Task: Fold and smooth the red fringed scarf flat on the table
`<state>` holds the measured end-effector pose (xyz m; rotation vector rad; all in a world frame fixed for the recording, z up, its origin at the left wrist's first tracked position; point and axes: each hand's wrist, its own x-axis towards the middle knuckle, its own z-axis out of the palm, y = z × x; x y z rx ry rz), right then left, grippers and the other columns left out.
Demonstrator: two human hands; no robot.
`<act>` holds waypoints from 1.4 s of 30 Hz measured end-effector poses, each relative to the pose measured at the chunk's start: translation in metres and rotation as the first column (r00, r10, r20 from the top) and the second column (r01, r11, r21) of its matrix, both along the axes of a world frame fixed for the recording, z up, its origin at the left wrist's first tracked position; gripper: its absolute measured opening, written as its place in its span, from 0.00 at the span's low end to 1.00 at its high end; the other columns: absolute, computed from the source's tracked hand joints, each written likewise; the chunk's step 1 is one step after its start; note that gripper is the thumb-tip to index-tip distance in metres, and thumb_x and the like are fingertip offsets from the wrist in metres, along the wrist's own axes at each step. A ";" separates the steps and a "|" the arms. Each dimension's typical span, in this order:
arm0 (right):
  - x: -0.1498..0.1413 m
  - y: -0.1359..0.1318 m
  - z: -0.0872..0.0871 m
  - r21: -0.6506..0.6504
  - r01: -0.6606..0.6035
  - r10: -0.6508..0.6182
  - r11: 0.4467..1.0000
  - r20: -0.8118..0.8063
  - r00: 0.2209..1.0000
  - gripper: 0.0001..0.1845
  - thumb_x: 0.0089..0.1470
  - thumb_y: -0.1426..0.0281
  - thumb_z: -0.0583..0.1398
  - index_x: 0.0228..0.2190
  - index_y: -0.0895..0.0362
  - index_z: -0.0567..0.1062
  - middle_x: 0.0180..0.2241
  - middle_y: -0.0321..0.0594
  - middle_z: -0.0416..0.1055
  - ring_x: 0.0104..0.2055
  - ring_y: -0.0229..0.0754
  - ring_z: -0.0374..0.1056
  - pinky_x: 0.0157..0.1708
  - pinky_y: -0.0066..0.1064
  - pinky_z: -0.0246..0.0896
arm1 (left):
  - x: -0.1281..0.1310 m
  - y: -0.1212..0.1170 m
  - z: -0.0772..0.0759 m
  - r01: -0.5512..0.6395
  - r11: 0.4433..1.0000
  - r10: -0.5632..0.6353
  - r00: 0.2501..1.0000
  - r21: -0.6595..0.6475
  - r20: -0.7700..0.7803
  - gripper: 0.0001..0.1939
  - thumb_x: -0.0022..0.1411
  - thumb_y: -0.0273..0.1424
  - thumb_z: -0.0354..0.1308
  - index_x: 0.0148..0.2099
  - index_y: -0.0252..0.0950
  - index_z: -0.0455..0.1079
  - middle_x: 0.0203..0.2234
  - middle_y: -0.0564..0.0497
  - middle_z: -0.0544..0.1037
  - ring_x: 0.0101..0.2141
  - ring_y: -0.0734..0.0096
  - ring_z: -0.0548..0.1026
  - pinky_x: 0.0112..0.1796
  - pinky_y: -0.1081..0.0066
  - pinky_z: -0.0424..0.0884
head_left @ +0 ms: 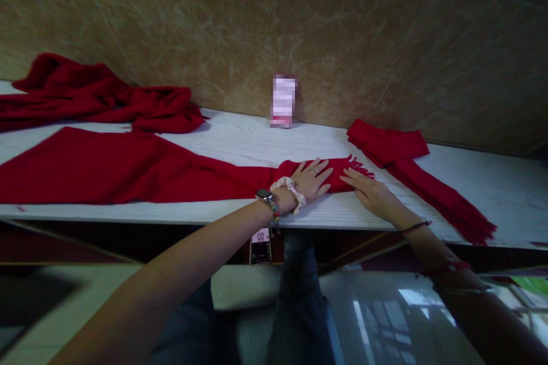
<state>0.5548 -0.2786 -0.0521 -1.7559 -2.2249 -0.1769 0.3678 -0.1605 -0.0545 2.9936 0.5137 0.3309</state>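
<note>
1. Nearest: dark trouser legs [299, 296] below the bench [240, 145]; between them and its front edge, a phone [260, 248] with lit screen.
2. Left hand [311, 181]: palm down, fingers spread apart, pressed flat on the red scarf [120, 168], not clamped on it. Ring on one finger; pale scrunchie [287, 183] and watch [264, 196] at the wrist.
3. Right hand [373, 196]: fingers extended, not curled into a grip, fingertips touching the same scarf just beside its fringe.
4. Scarf: lengthwise on the bench, broad toward the left, narrowing to the fringed end under the hands.
5. Right of the hands: second red scarf [389, 151], folded at an angle, fringe toward the front edge.
6. Farther back, left: bunched red cloth [98, 100].
7. Rear edge, centre: blurred upright object [283, 100], details unreadable, before a brown marbled wall [214, 28].
</note>
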 end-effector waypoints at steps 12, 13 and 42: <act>-0.035 0.046 0.007 0.135 0.266 -0.263 0.954 -0.041 0.964 0.23 0.57 0.68 0.46 0.53 0.58 0.62 0.56 0.48 0.58 0.59 0.50 0.50 0.54 0.49 0.50 | -0.003 -0.006 -0.005 -0.153 0.987 0.156 0.984 -0.041 0.083 0.32 0.60 0.38 0.43 0.61 0.20 0.46 0.60 0.35 0.48 0.60 0.55 0.45 0.56 0.60 0.48; -0.034 0.045 -0.002 0.105 0.279 -0.279 0.954 -0.014 0.960 0.23 0.57 0.68 0.46 0.53 0.58 0.62 0.57 0.49 0.56 0.59 0.50 0.49 0.53 0.50 0.50 | -0.003 -0.006 -0.006 -0.146 0.989 0.148 0.986 -0.031 0.076 0.33 0.60 0.38 0.43 0.61 0.20 0.46 0.60 0.35 0.48 0.60 0.56 0.45 0.56 0.60 0.48; -0.028 0.022 -0.014 0.086 0.081 -0.067 0.993 -0.159 0.985 0.23 0.58 0.65 0.47 0.52 0.61 0.63 0.54 0.51 0.61 0.58 0.44 0.52 0.56 0.45 0.47 | -0.023 0.012 0.001 0.017 0.997 -0.013 0.998 -0.069 0.057 0.32 0.60 0.40 0.49 0.60 0.27 0.49 0.60 0.37 0.48 0.60 0.57 0.45 0.56 0.64 0.50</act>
